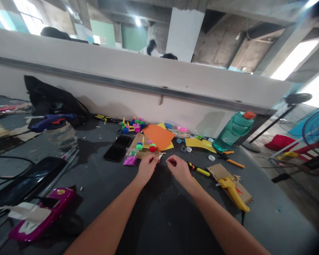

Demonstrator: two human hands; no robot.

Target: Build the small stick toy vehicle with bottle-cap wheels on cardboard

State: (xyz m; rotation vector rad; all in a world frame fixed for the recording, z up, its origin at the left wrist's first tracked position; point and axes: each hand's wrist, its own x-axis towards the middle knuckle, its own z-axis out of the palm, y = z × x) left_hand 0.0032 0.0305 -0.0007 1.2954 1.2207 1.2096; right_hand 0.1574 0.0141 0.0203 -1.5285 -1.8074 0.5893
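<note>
My left hand (146, 167) has its thumb and fingertips clamped on a small pale stick (161, 155), which juts toward my other hand; my right hand (180, 169) is just beside it, its fingers curled in, though I cannot tell whether they pinch anything; just beyond my left fingers lie a red cap (152, 147) and a green-and-blue cap (139, 146), with a plastic packet of bright pink bits (129, 160) near them; a black phone (118, 148) lies farther left, and an orange sheet (159, 136) behind the caps; by my right wrist is a yellow-and-black cutter (202, 171); farther right, a yellow glue gun (233, 193) rests on cardboard (217, 171); beyond it stands a teal bottle (231, 131).
</note>
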